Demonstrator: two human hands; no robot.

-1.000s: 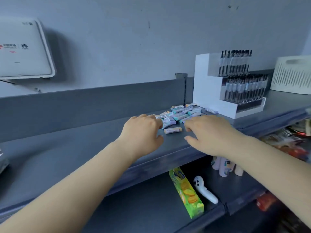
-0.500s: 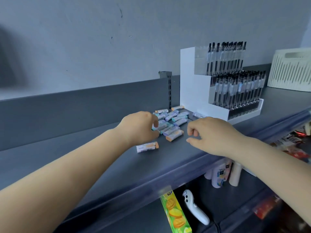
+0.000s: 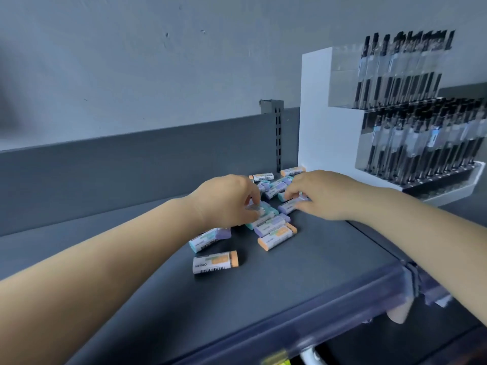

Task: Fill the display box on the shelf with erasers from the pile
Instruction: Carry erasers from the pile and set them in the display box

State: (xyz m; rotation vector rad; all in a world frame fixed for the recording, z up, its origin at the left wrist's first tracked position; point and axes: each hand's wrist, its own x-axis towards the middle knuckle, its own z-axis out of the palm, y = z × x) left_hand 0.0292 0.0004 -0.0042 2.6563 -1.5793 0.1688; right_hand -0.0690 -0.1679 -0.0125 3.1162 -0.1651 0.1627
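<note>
Head view: both hands are down in the pile of erasers [image 3: 274,206] on the dark shelf [image 3: 303,280], which suggests the person is gathering several at once rather than one at a time. The left hand [image 3: 226,201] has its fingers curled and pinches a teal-ended eraser [image 3: 259,208] between thumb and fingertips. The right hand [image 3: 324,194] is curled too, thumb and fingers closing on a purple eraser [image 3: 288,206] at the pile's middle. Most of the pile lies between the two hands and runs back towards 12 o'clock, up to the shelf's rear wall. Three erasers lie loose nearer the viewer: an orange-ended eraser [image 3: 214,262] at about 6 o'clock from the left hand, well apart from it, a teal and purple one [image 3: 209,238] just under the left wrist, and a second orange eraser [image 3: 276,236] at about 5 o'clock.

No display box for erasers shows here; the white pen display [image 3: 326,122] stands at about 1 o'clock from the right hand, just behind the pile, its tiers full of black pens. So filling has, by my reading, hardly begun.
</note>
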